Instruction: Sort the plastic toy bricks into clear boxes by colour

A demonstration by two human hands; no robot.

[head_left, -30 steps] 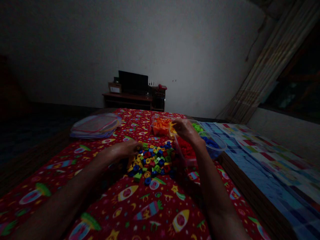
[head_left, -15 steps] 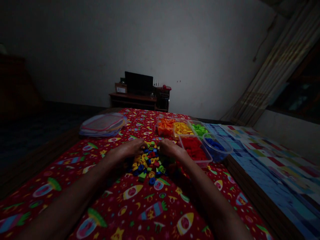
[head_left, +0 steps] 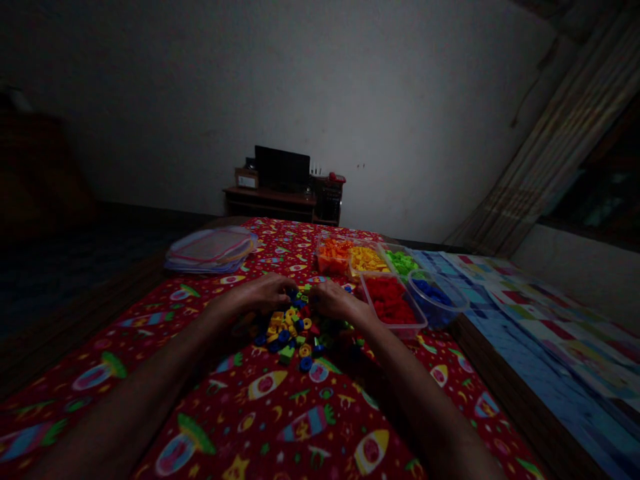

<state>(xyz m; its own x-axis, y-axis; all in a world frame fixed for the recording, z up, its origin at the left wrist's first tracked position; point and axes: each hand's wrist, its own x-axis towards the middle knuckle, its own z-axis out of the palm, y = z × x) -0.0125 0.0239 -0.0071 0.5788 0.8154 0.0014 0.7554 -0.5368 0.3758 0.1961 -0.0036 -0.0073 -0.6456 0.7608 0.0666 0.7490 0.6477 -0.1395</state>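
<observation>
A loose pile of small toy blocks (head_left: 287, 328) in yellow, blue, green and red lies on a red patterned cloth (head_left: 270, 427). At the pile's far left edge is my left hand (head_left: 273, 291), its fingers curled down and together at the blocks. My right hand (head_left: 327, 298) bends over the far right edge, fingers closed and pointing inward. Whatever the fingertips grip is hidden by the hands and the dim light. Just right of my right hand stands a clear tub (head_left: 407, 328) of red blocks (head_left: 387, 299).
Behind the red tub are clear boxes with orange pieces (head_left: 335, 252), yellow pieces (head_left: 367, 259) and green pieces (head_left: 400, 261). A round tub (head_left: 454, 310) holds blue pieces (head_left: 430, 290). Stacked lids (head_left: 213, 250) lie at the far left. A monitor (head_left: 283, 168) stands by the wall.
My right hand has shifted left, closer to my left hand, over the far side of the pile. Some blocks there lie differently. The whole view has tilted slightly.
</observation>
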